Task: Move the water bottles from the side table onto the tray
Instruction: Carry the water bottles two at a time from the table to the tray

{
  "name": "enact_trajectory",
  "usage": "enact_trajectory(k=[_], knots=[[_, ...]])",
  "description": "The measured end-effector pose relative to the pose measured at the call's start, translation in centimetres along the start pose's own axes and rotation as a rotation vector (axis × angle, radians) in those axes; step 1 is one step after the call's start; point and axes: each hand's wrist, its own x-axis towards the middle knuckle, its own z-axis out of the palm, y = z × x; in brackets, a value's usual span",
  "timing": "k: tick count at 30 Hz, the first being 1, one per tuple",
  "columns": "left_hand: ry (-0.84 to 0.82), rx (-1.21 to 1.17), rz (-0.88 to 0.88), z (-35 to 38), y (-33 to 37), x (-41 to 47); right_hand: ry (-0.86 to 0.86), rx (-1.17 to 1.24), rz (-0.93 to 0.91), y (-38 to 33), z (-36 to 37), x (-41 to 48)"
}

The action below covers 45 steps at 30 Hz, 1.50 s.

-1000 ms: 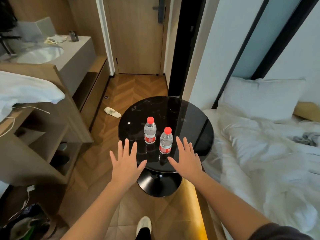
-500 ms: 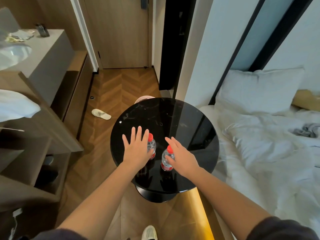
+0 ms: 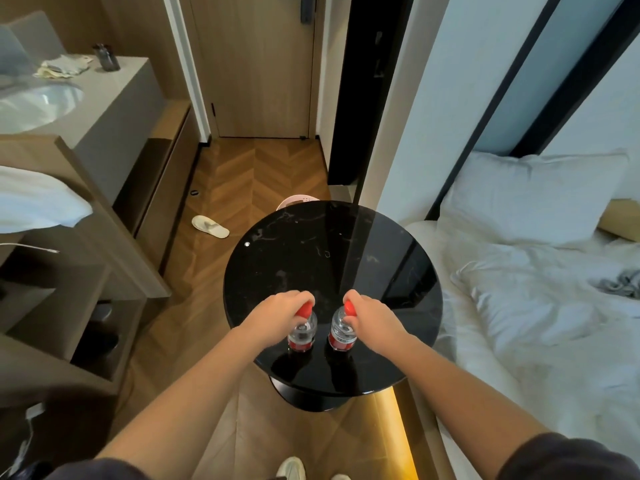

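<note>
On the glossy black side table (image 3: 332, 244) by the bed two water bottles stand upright; my left hand (image 3: 277, 317) grips the left bottle (image 3: 302, 333) at its cap; my right hand (image 3: 372, 318) grips the right bottle (image 3: 342, 333) likewise; light, slick plastic, I judge, so the neck holds best.

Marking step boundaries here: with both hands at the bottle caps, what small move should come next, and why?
Probably lift both bottles straight up off the side table: the left hand grips the left bottle by its red cap, the right hand the right bottle likewise, and both stand upright on it. No tray is in view.
</note>
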Motion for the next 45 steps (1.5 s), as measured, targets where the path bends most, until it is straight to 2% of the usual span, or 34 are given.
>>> enact_trajectory(k=[3,5,11,15,21,30,37,41,45], knots=[[0.024,-0.059,0.011,1.3,0.0,-1.3,-0.018,0.024,-0.031,0.2,-0.2,-0.3],[0.089,-0.137,-0.017,2.3,0.0,-1.7,-0.016,0.140,-0.009,0.3,0.0,-0.4],[0.231,-0.486,-0.203,5.6,0.0,-1.9,0.002,0.582,0.116,1.3,2.5,-0.5],[0.257,-0.615,-0.301,7.9,0.2,-1.7,-0.034,0.654,0.171,2.0,4.8,-0.3],[0.291,-0.677,-0.380,9.8,-0.4,-1.4,0.033,0.753,0.263,2.8,7.2,-0.3],[0.299,-0.730,-0.509,14.0,-1.2,-0.5,0.045,0.839,0.353,3.6,11.0,0.1],[0.314,-0.752,-0.551,13.5,-0.9,-1.1,0.108,0.824,0.360,2.9,10.1,0.4],[0.348,-0.756,-0.532,10.7,-0.6,-2.5,0.167,0.919,0.297,1.9,7.3,0.1],[0.447,-0.748,-0.451,5.5,0.0,-3.6,0.170,0.970,0.139,-0.1,2.5,-0.1]])
